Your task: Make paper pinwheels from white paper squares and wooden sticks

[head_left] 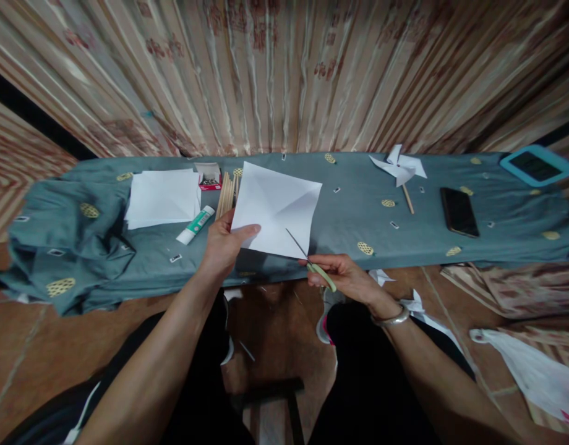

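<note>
A square sheet of white paper with diagonal creases is held up in front of me. My left hand pinches its lower left edge, thumb on top and fingers underneath. My right hand grips the pale green handles of a pair of scissors. One dark blade lies over the paper near its lower right corner, pointing toward the middle; the other blade is hidden. A finished paper pinwheel on a wooden stick lies to the right on the cloth.
A stack of white paper, a glue tube, a red box of small metal pieces and wooden sticks lie left. A phone and blue-framed device lie right. Paper scraps and a plastic bag are on the floor.
</note>
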`<state>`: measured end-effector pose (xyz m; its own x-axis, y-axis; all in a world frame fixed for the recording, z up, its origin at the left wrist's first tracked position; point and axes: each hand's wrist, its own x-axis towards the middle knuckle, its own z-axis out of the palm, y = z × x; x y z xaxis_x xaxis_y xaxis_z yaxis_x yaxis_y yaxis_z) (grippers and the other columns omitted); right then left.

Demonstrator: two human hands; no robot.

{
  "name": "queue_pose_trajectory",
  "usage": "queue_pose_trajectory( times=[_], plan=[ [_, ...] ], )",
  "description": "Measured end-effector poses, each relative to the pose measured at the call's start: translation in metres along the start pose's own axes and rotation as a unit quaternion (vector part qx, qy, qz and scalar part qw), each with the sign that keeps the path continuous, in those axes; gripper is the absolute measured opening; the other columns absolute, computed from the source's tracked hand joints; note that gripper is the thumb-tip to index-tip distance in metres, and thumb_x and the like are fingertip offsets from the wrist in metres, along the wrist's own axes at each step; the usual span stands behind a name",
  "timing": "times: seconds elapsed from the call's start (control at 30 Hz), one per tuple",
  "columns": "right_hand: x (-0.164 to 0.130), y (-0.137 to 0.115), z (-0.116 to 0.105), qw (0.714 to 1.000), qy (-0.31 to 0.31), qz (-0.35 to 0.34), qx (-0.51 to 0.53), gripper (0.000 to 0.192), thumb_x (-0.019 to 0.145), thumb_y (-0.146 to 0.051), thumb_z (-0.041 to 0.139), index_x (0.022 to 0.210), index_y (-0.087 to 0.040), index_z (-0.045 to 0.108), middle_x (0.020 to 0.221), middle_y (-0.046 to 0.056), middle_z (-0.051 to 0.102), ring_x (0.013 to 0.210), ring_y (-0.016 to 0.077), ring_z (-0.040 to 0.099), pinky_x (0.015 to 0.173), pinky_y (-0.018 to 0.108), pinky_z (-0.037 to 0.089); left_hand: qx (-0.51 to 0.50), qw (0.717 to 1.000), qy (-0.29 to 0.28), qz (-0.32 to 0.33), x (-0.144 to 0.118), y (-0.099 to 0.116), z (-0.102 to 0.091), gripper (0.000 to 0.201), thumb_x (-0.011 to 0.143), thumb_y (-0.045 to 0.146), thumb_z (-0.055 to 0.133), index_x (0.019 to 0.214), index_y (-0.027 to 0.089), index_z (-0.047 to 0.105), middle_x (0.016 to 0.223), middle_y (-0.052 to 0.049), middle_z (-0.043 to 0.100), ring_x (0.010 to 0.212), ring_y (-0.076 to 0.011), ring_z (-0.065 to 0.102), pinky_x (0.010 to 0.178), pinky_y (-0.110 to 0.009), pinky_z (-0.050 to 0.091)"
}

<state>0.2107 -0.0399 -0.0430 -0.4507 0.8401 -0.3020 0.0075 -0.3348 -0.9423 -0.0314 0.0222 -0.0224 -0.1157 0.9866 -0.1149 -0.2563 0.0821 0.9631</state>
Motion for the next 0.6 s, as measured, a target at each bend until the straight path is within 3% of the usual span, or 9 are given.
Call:
queue_pose_trajectory(
  times=[0.23,0.6],
  plan=[
    [-0.0002,-0.0027,0.0025,1.000,-0.005,-0.024,-0.016,0.039,0.067,-0.047,0.082,0.086,-0.015,0.071,0.070,-0.002,0.062,0.065,0.0080,0.056,0.057,0.021,0.045,0.004,0.999,-0.011,-0.033,-0.0022,-0.0023,0.0009,0.046,0.046,0.024,0.085,0.090,0.016,0.070,0.074,-0.001,0.071,0.060,-0.0143,0.063,0.060,-0.026,0.053],
    [-0.0003,-0.0055,0.0053,1.000,0.010,-0.011,-0.011,0.039,0.064,-0.050,0.082,0.076,-0.015,0.069,0.066,-0.003,0.060,0.062,0.0071,0.054,0.057,0.021,0.045,0.009,0.999,-0.009,-0.033,-0.0030,-0.0022,0.0022,0.046,0.045,0.025,0.085,0.087,0.015,0.070,0.074,-0.001,0.071,0.059,-0.0150,0.063,0.059,-0.027,0.053]
  ],
)
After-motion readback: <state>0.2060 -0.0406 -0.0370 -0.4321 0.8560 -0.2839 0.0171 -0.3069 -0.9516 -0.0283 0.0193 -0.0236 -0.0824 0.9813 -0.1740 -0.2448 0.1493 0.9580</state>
